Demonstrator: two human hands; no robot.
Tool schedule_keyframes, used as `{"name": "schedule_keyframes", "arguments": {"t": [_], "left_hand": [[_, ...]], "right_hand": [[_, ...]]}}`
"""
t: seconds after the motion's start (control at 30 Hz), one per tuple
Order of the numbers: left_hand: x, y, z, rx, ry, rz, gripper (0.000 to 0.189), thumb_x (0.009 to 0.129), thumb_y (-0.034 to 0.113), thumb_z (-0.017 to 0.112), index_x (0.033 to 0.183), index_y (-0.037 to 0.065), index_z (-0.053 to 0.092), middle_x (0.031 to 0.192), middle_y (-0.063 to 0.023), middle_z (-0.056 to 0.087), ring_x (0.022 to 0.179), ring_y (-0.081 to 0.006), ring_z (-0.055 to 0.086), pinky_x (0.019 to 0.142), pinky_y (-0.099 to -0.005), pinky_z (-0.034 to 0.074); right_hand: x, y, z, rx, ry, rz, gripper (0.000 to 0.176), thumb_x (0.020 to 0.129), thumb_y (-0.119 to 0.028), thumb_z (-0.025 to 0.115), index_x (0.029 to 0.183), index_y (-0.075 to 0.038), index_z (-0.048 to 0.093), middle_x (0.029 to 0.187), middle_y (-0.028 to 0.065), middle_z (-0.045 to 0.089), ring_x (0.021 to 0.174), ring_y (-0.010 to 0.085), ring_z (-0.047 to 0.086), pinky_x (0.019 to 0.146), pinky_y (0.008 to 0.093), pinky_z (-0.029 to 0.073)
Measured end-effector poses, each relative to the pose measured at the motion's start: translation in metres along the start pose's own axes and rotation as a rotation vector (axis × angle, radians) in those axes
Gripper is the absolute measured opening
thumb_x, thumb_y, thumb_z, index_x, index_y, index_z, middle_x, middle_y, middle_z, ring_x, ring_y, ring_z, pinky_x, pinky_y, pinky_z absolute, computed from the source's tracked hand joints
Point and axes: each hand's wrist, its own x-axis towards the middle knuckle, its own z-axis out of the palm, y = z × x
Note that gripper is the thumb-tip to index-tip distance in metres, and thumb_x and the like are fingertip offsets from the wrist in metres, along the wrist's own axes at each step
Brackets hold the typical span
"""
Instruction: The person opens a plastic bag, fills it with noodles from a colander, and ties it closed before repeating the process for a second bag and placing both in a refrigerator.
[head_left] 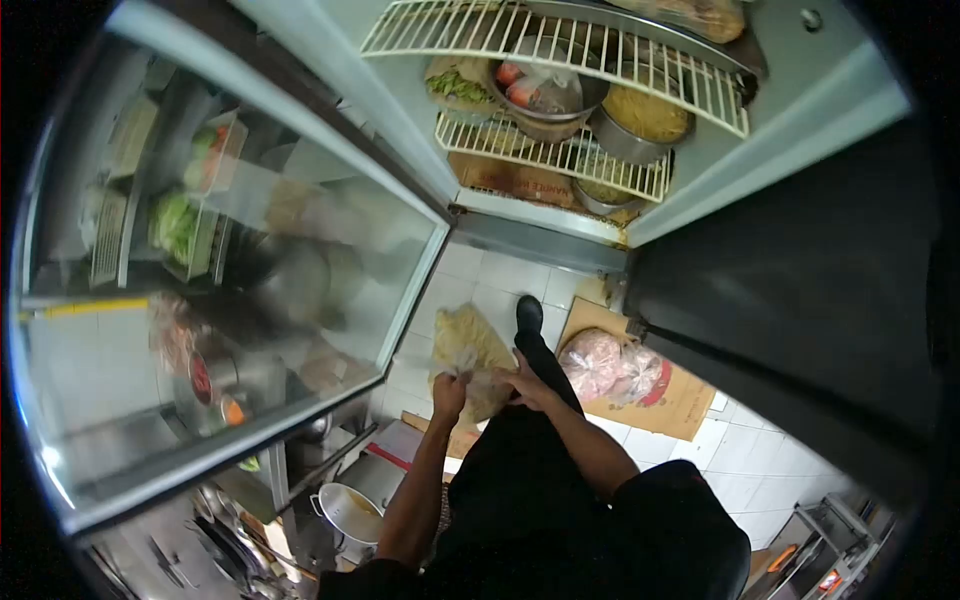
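A clear plastic bag of pale yellow food (pixel 470 340) hangs in front of my legs, above the tiled floor. My left hand (pixel 451 390) is closed on the gathered top of the bag. On its right side my right hand (pixel 530 388) touches the plastic, its fingers bent around the edge; part of them is hidden by the bag. Ahead stands an open fridge, where a metal pot of yellow food (pixel 642 115) and a bowl with bagged items (pixel 550 92) rest on a white wire shelf (pixel 540 160).
The open glass door (pixel 300 250) stands at the left, a dark door panel (pixel 790 270) at the right. Bags of pink food (pixel 600 362) lie on cardboard (pixel 685 405) on the floor. A white colander (pixel 350 510) is at the lower left.
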Motion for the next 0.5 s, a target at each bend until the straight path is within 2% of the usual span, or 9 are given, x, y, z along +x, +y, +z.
{"name": "schedule_keyframes", "arguments": {"t": [0.03, 0.1, 0.17, 0.23, 0.27, 0.33, 0.37, 0.4, 0.5], "left_hand": [[0.025, 0.028, 0.009, 0.105, -0.028, 0.062, 0.038, 0.076, 0.025, 0.062, 0.061, -0.009, 0.054, 0.050, -0.0202, 0.049, 0.048, -0.0256, 0.050, 0.052, -0.0416, 0.038], [0.068, 0.089, 0.023, 0.263, -0.066, 0.219, 0.035, 0.077, 0.025, 0.059, 0.064, -0.007, 0.057, 0.058, -0.0229, 0.054, 0.055, -0.0345, 0.056, 0.056, -0.0437, 0.041], [0.110, 0.132, 0.050, 0.316, -0.041, 0.448, 0.027, 0.076, 0.023, 0.057, 0.069, -0.003, 0.059, 0.069, -0.0232, 0.059, 0.067, -0.0390, 0.058, 0.059, -0.0451, 0.044], [0.159, 0.164, 0.061, 0.548, -0.087, 0.787, 0.018, 0.072, 0.018, 0.058, 0.078, 0.002, 0.059, 0.077, -0.0207, 0.060, 0.074, -0.0393, 0.058, 0.062, -0.0447, 0.047], [0.154, 0.219, 0.056, 0.628, -0.147, 0.582, 0.034, 0.073, 0.017, 0.060, 0.103, 0.003, 0.060, 0.099, -0.0196, 0.060, 0.094, -0.0367, 0.056, 0.075, -0.0432, 0.046], [0.174, 0.259, 0.056, 0.611, -0.094, 0.749, 0.058, 0.073, 0.018, 0.060, 0.127, 0.005, 0.044, 0.119, -0.0189, 0.051, 0.113, -0.0363, 0.045, 0.089, -0.0486, 0.038], [0.170, 0.275, 0.048, 0.743, -0.069, 0.900, 0.070, 0.074, 0.019, 0.061, 0.136, 0.010, 0.032, 0.137, -0.0170, 0.034, 0.128, -0.0354, 0.029, 0.099, -0.0540, 0.028], [0.172, 0.275, 0.048, 0.803, -0.045, 0.930, 0.072, 0.074, 0.018, 0.061, 0.138, 0.013, 0.030, 0.140, -0.0167, 0.029, 0.130, -0.0357, 0.025, 0.101, -0.0544, 0.026], [0.160, 0.222, 0.055, 0.798, -0.137, 0.748, 0.066, 0.076, 0.015, 0.061, 0.136, 0.017, 0.035, 0.146, -0.0167, 0.020, 0.133, -0.0381, 0.020, 0.105, -0.0551, 0.022]], "right_hand": [[0.007, -0.013, 0.001, 0.141, 0.097, 0.043, 0.073, 0.081, -0.043, 0.064, 0.140, -0.021, 0.027, 0.139, 0.0102, 0.034, 0.120, 0.0302, 0.044, 0.092, 0.0566, 0.040], [0.046, -0.026, -0.016, 0.803, -0.137, -0.011, 0.057, 0.087, -0.042, 0.057, 0.134, -0.018, 0.036, 0.130, 0.0073, 0.046, 0.117, 0.0285, 0.048, 0.093, 0.0521, 0.041], [0.114, -0.038, -0.038, 1.029, -0.200, -0.266, 0.043, 0.092, -0.041, 0.048, 0.127, -0.017, 0.045, 0.114, 0.0032, 0.059, 0.107, 0.0223, 0.056, 0.094, 0.0403, 0.043], [0.118, -0.118, -0.043, 1.060, -0.195, -0.376, 0.048, 0.093, -0.048, 0.038, 0.127, -0.014, 0.044, 0.122, 0.0062, 0.054, 0.110, 0.0239, 0.052, 0.094, 0.0418, 0.042], [0.130, -0.154, -0.046, 1.191, -0.055, -0.343, 0.052, 0.095, -0.048, 0.031, 0.127, -0.010, 0.043, 0.123, 0.0075, 0.053, 0.112, 0.0238, 0.051, 0.093, 0.0424, 0.043], [0.221, -0.196, -0.097, 0.917, -0.037, -0.641, 0.053, 0.093, -0.051, 0.027, 0.117, -0.011, 0.052, 0.113, 0.0098, 0.057, 0.103, 0.0239, 0.054, 0.090, 0.0417, 0.044], [0.222, -0.237, -0.115, 0.748, 0.102, -0.559, 0.045, 0.093, -0.046, 0.035, 0.113, -0.010, 0.053, 0.101, 0.0112, 0.061, 0.088, 0.0241, 0.059, 0.077, 0.0404, 0.049], [0.239, -0.276, -0.130, 0.701, 0.176, -0.578, 0.044, 0.093, -0.045, 0.036, 0.113, -0.010, 0.053, 0.100, 0.0112, 0.061, 0.088, 0.0242, 0.059, 0.078, 0.0403, 0.048], [0.286, -0.357, -0.172, 0.612, 0.358, -0.664, 0.043, 0.092, -0.044, 0.037, 0.115, -0.010, 0.052, 0.100, 0.0111, 0.061, 0.088, 0.0245, 0.059, 0.078, 0.0399, 0.048]]}}
